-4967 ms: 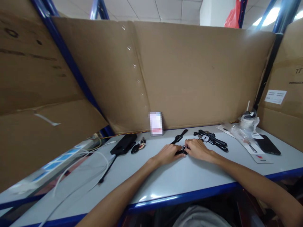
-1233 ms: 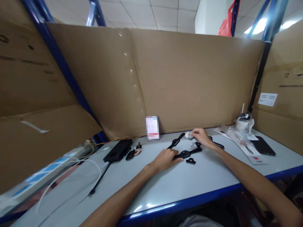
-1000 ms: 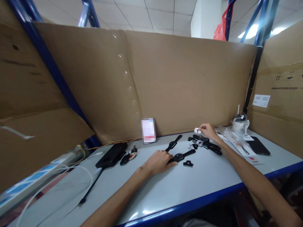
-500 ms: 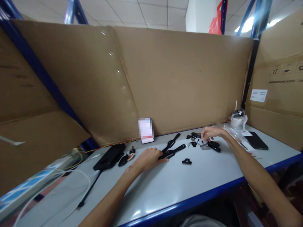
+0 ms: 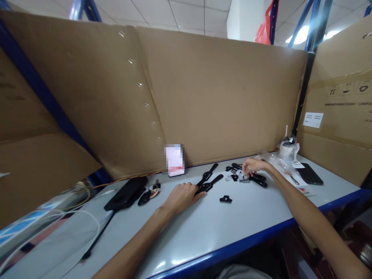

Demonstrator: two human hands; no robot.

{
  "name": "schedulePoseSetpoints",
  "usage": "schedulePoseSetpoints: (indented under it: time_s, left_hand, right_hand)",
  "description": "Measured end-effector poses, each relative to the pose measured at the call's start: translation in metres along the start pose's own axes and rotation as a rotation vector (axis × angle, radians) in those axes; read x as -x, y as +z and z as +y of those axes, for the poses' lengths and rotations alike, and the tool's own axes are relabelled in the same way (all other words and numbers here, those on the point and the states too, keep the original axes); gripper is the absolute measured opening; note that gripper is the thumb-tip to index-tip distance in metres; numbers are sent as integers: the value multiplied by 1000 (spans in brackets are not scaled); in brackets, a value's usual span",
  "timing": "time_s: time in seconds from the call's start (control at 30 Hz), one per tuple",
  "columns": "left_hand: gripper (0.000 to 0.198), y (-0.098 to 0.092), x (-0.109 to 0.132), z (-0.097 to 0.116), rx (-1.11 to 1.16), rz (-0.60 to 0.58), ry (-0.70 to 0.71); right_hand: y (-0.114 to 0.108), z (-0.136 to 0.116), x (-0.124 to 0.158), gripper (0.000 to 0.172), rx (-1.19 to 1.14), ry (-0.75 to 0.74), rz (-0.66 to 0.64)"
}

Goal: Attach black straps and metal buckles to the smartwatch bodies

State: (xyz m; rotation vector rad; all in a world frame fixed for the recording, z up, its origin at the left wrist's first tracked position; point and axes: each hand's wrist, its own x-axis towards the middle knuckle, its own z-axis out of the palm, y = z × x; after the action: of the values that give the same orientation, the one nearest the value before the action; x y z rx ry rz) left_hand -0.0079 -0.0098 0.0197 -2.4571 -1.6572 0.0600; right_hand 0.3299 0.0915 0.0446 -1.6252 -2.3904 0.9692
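My left hand (image 5: 183, 195) is closed over the near ends of two black spokeshave bodies (image 5: 209, 186), which lie side by side on the table with their far handles pointing away. My right hand (image 5: 252, 166) reaches into a small pile, its fingers pinched together over flat silver metal blades (image 5: 243, 178). Whether one is gripped, the fingers hide. More black spokeshave handles (image 5: 259, 180) stick out beside that hand. Small silver screws (image 5: 228, 178) and a black cap piece (image 5: 235, 178) lie left of it. Another black cap piece (image 5: 226, 199) lies alone, nearer to me.
A phone with a lit screen (image 5: 175, 161) leans against the cardboard wall (image 5: 221, 97). Keys (image 5: 149, 193), a black case (image 5: 127, 193) and white cables (image 5: 95, 221) lie at left. At right are clear plastic bags (image 5: 277, 162), a dark phone (image 5: 310, 174) and a lidded cup (image 5: 287, 147).
The view has shifted slightly, so the things on the table appear a little further left. Both hands stay in about the same places over the spokeshave bodies and the pile.
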Motion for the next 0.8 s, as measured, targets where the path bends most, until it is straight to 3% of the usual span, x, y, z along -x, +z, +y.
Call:
schedulePoseSetpoints:
  time_s: [0.17, 0.4, 0.53, 0.7, 0.8]
  left_hand:
    - [59, -3, 0, 11, -23, 15, -43]
    - [59, -2, -4, 21, 2, 28, -96]
    - [59, 3, -11, 22, 13, 55, -92]
    - [48, 11, -18, 22, 74, 147, -91]
    - [42, 19, -22, 18, 126, 260, -41]
  right_hand:
    - [14, -13, -2, 17, 163, 43, 181]
    - [4, -35, 20, 16, 427, 34, 448]
    - [13, -50, 30, 22, 481, -26, 415]
    - [64, -68, 40, 47, 520, -343, 386]
    - [88, -77, 44, 46, 505, -517, 237]
